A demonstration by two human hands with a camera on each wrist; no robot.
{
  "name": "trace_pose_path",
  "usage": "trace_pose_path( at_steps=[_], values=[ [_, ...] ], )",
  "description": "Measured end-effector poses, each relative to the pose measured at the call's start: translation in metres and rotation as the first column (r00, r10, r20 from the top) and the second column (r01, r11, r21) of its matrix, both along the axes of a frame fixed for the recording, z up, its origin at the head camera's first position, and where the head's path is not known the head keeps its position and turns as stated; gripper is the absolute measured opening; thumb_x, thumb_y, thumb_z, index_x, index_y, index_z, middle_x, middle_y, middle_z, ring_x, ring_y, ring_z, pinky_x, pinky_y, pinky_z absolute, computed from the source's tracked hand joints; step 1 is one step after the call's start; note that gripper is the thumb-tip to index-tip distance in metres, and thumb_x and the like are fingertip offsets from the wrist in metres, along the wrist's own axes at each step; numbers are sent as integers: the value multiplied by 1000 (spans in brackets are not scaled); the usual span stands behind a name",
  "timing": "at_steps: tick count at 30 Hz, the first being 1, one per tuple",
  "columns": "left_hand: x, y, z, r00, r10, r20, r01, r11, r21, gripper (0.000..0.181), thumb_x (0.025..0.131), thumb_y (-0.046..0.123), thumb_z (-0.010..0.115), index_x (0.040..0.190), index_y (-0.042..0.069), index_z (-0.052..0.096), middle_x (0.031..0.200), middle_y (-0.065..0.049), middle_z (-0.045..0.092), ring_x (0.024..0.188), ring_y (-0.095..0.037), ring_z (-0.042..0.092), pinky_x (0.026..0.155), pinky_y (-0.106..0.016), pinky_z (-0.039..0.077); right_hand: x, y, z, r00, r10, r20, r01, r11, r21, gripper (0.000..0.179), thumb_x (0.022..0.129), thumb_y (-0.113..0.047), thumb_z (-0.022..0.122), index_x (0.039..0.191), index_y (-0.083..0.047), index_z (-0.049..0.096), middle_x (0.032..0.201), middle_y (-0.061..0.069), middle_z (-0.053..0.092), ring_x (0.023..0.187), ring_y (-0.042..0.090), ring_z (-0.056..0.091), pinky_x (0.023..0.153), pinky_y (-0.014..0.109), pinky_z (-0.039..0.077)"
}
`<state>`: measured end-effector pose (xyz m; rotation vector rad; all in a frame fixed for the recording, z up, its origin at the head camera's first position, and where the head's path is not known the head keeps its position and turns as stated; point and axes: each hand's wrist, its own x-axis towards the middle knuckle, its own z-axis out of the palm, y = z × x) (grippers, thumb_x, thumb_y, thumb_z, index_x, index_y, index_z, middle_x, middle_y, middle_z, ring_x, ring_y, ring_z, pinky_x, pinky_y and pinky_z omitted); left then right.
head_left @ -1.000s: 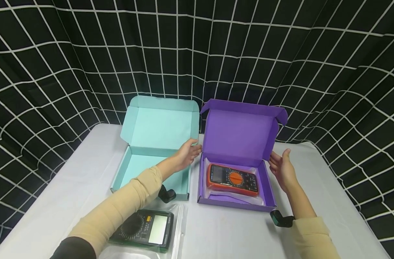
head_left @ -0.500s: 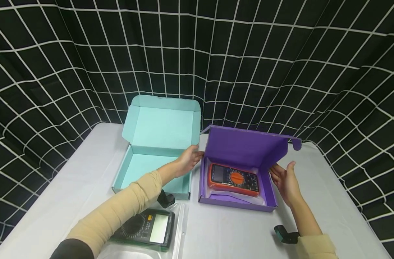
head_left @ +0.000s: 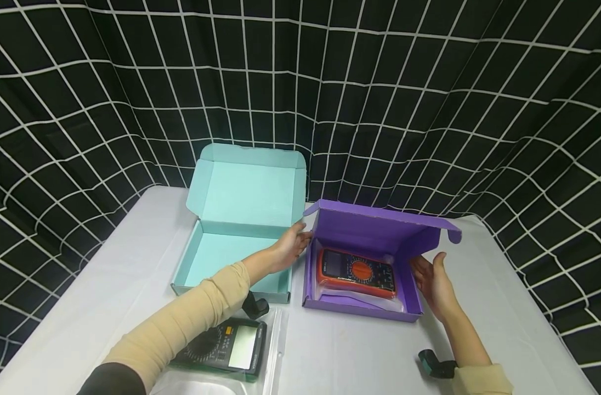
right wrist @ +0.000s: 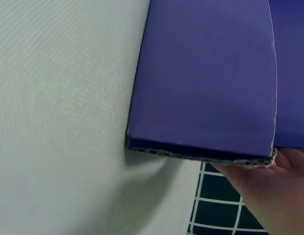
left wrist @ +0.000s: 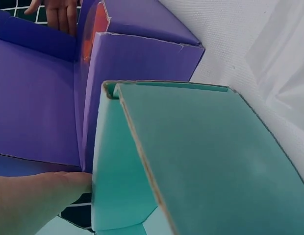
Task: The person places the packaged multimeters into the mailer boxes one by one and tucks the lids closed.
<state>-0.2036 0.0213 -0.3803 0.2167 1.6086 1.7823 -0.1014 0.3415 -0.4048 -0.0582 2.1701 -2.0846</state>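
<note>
A purple cardboard box (head_left: 364,314) stands with its lid (head_left: 379,214) tilted forward, partly folded down. Inside it lies an orange and black multimeter (head_left: 357,272) in clear plastic wrap. At the box's left side, my left hand (head_left: 288,249) touches the wall near the lid hinge with fingers extended; in the left wrist view the thumb side shows beside the purple wall. My right hand (head_left: 435,285) is at the box's right side, fingers extended against the wall by the lid's side flap, thumb up. Its fingertips are partly hidden behind the cardboard.
To the left a light teal box (head_left: 231,258) stands with its lid raised, under my left forearm. A dark green multimeter (head_left: 221,348) in a clear zip bag (head_left: 276,351) lies at the front of the white table (head_left: 350,362). A black grid-patterned curtain (head_left: 300,82) surrounds the table.
The purple lid has swung forward and down from nearly upright to a low tilt over the box. My right hand has shifted slightly lower, and the left stays beside the box.
</note>
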Motion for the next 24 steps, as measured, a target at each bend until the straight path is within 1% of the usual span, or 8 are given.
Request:
trace_pose_path(
  at_steps=[4, 9, 11, 13, 16, 17, 20, 24],
  values=[
    [-1, -2, 3, 1000, 6, 8, -6, 1000, 11, 69, 102, 40, 7, 152, -8, 9, 159, -23, 4, 148, -34, -1, 118, -48, -5, 0, -1, 1, 1000, 6, 3, -7, 1000, 9, 94, 88, -61, -16, 143, 15, -14, 150, 35, -17, 138, 47, -15, 117, 44, -5],
    [-3, -3, 7, 1000, 20, -17, -20, 1000, -23, 70, 102, 41, 8, 151, -9, 14, 159, -25, 8, 147, -35, 3, 118, -48, -3, 0, -3, 1, 1000, 21, 3, -21, 1000, 4, 94, 88, -61, -16, 144, 15, -13, 150, 36, -17, 138, 48, -15, 117, 45, -5],
    [-3, -4, 9, 1000, 9, -25, -10, 999, -45, 70, 102, 42, 8, 151, -8, 14, 159, -24, 9, 147, -34, 2, 118, -48, -3, 1, -4, 1, 1000, 27, -2, -27, 1000, 13, 94, 89, -61, -16, 144, 15, -12, 150, 36, -16, 138, 49, -14, 118, 41, -2],
    [-2, -3, 10, 1000, 0, -22, -1, 999, -46, 70, 102, 42, 8, 151, -8, 13, 159, -23, 10, 147, -34, 1, 118, -49, -3, 2, -4, 1, 999, 41, -15, -40, 999, 23, 93, 89, -60, -17, 144, 15, -12, 150, 36, -16, 137, 51, -13, 119, 37, 2],
    [-1, -3, 11, 1000, -6, 2, 6, 1000, -29, 72, 102, 43, 8, 152, -8, 11, 159, -23, 10, 147, -35, -1, 118, -50, -5, 2, -5, 1, 998, 51, -34, -50, 998, 35, 93, 90, -60, -16, 145, 16, -10, 151, 37, -13, 137, 52, -11, 119, 29, 10],
    [0, -3, 11, 1000, -5, 5, 5, 1000, -22, 72, 101, 43, 8, 151, -9, 10, 159, -24, 10, 147, -35, -1, 118, -50, -5, 2, -5, 0, 998, 53, -38, -51, 998, 33, 93, 90, -60, -16, 145, 16, -10, 151, 37, -13, 137, 53, -11, 118, 28, 12],
    [1, -2, 10, 1000, -1, 3, 1, 1000, 2, 73, 101, 43, 8, 151, -10, 9, 158, -25, 10, 147, -36, 0, 117, -52, -7, 3, -5, -1, 998, 42, -39, -40, 999, 30, 95, 91, -61, -13, 144, 16, -10, 151, 37, -13, 137, 52, -11, 116, 21, 15],
    [2, -4, 9, 1000, 0, -18, 0, 1000, 11, 73, 102, 45, 10, 151, -9, 10, 159, -24, 8, 147, -35, 3, 116, -54, -7, 4, -6, -4, 999, 26, -47, -25, 999, 30, 95, 91, -62, -12, 144, 18, -7, 151, 38, -10, 137, 52, -10, 110, 12, 20]
  ],
)
